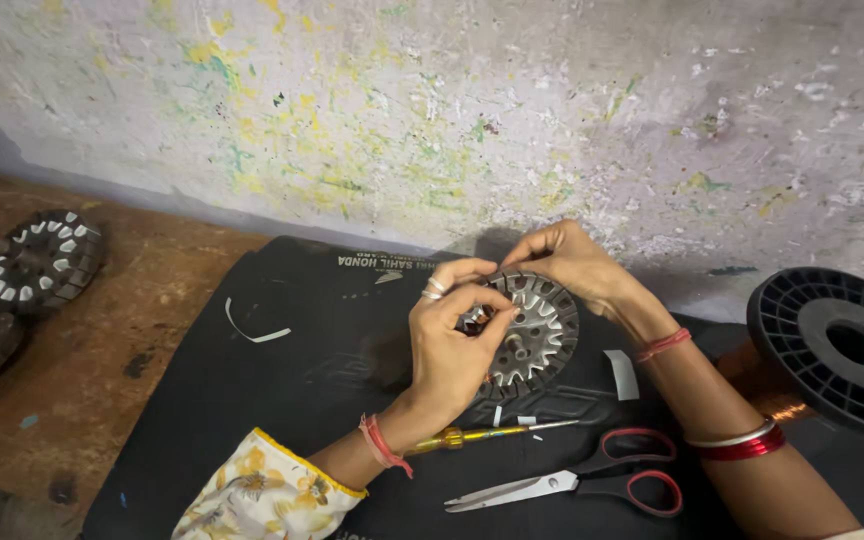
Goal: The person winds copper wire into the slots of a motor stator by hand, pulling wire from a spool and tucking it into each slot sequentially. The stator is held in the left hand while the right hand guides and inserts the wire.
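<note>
While the left hand (457,335) pinches something small, too tiny to make out, against the slotted metal wheel (537,335), the right hand (567,262) curls its fingers over the wheel's far rim. Just below the hands, a screwdriver (487,434) and red-handled scissors (592,478) lie on the black mat (282,400).

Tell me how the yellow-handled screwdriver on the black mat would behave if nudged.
The screwdriver has a round handle and thin shaft, so it would probably roll easily. It looks stiff and light. The black mat under it may slow it somewhat.
</note>
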